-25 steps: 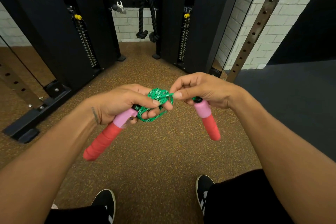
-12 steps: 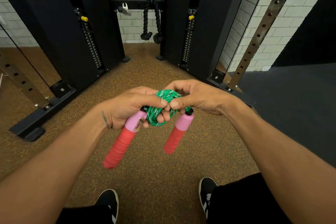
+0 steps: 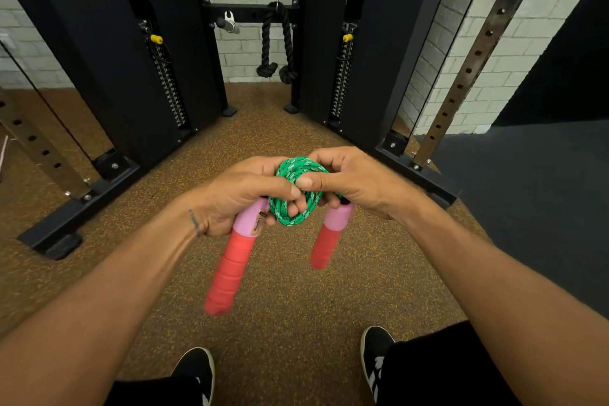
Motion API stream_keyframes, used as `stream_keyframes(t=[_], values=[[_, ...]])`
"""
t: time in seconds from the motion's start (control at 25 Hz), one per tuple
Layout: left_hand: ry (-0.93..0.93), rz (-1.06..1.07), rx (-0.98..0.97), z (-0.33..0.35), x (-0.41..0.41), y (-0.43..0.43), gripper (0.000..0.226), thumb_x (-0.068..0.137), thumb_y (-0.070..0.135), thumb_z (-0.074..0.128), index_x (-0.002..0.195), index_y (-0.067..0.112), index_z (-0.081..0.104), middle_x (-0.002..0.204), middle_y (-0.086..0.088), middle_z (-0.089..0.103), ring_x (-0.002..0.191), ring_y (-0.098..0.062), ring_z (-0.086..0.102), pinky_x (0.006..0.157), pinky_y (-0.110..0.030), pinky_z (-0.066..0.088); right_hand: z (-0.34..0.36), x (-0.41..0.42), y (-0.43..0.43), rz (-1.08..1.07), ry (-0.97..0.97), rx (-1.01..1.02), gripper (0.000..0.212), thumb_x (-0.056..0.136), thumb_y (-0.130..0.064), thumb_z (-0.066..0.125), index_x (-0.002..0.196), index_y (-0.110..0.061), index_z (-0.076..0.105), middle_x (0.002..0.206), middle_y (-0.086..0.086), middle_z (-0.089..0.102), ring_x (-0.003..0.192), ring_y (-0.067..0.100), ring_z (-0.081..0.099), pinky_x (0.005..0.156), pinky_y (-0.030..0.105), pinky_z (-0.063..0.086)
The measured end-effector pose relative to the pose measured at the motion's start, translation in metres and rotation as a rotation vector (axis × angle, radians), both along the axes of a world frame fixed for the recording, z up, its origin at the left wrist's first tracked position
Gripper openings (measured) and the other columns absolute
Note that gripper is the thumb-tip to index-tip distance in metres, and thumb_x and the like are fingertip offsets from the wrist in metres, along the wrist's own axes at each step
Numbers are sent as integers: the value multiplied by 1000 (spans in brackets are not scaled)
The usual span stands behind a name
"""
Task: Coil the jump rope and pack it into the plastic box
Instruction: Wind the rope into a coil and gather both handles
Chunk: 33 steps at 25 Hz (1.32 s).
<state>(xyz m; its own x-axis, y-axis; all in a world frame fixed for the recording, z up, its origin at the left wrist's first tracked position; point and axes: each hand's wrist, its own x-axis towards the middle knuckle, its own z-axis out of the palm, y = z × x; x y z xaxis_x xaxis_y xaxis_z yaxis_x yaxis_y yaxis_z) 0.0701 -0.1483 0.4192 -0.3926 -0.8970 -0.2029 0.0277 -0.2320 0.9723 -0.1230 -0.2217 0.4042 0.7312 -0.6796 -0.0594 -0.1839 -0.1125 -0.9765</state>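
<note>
Grip: your left hand (image 3: pixel 244 198) clamps coil (image 3: pixel 298 168) plus handle (image 3: pixel 230 260); right hand (image 3: pixel 357 181) pinches coil | change: right hand closed in, slack wound, second handle (image 3: pixel 329 237) hangs alongside | coil midair over floor (image 3: pixel 283 306) | box unseen; packing next

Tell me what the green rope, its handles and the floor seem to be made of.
The green rope: braided fabric cord, matte; a woven light-and-dark fleck pattern shows. The handles: red lower parts look like foam or wrapped grip tape, with spiral ridges; pink tops look like smooth plastic. The floor: probably rubber granulate, brown with yellow specks.
</note>
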Motion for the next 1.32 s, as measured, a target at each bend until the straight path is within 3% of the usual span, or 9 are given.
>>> stream_keyframes(t=[0.32,0.48,0.68,0.88,1.0,1.08,1.24,1.32], values=[[-118,89,-34,-2,-6,-3,32,70,2,57,100,11,59,68,-5,67,55,-9,59,40,-21,41,2,4,1,-17,9,-50,49,76,-38,75,97,5,64,74,13,54,47,5,41,43,18,30],[-130,232,-86,-5,-5,-6,21,74,-3,64,86,14,64,70,-8,68,61,-15,60,56,-27,42,5,6,-2,-38,13,-97,36,87,-25,72,99,9,63,75,16,54,46,3,37,42,16,28],[-87,251,-94,-7,-7,-7,25,79,-9,60,91,14,62,69,-7,64,58,-13,59,40,-21,44,6,2,-4,-75,41,-114,17,86,-26,75,88,-9,71,63,2,60,43,5,46,41,16,33],[-147,275,-107,-9,-17,-5,33,75,-14,60,92,13,54,69,-4,61,54,-10,57,40,-23,45,5,3,-5,-76,108,-158,23,88,-23,73,95,-1,73,61,3,58,42,3,42,40,16,31],[-109,376,-183,-12,-15,-9,38,65,0,70,99,16,60,85,-10,67,71,-22,62,61,-37,50,6,6,-1,-109,43,-48,11,91,-15,67,86,-10,75,65,9,55,42,4,38,39,17,29],[-116,362,-226,-12,-12,-8,33,71,5,71,102,17,66,92,-16,69,78,-25,62,68,-41,50,7,7,1,-150,-37,48,16,91,-13,67,77,-15,75,61,5,55,41,5,36,38,17,27],[-187,297,-248,-17,-12,-6,27,88,-5,61,103,16,65,90,-5,75,79,-18,68,66,-33,55,15,0,3,-23,-56,239,12,79,-27,71,73,-19,78,60,-4,65,40,2,44,39,13,35],[-236,330,-254,-18,-11,-7,27,85,3,64,105,21,61,91,-4,73,77,-23,65,59,-33,55,17,-2,4,-6,-43,269,18,77,-31,68,64,-22,77,58,-6,64,43,3,47,46,17,38]])
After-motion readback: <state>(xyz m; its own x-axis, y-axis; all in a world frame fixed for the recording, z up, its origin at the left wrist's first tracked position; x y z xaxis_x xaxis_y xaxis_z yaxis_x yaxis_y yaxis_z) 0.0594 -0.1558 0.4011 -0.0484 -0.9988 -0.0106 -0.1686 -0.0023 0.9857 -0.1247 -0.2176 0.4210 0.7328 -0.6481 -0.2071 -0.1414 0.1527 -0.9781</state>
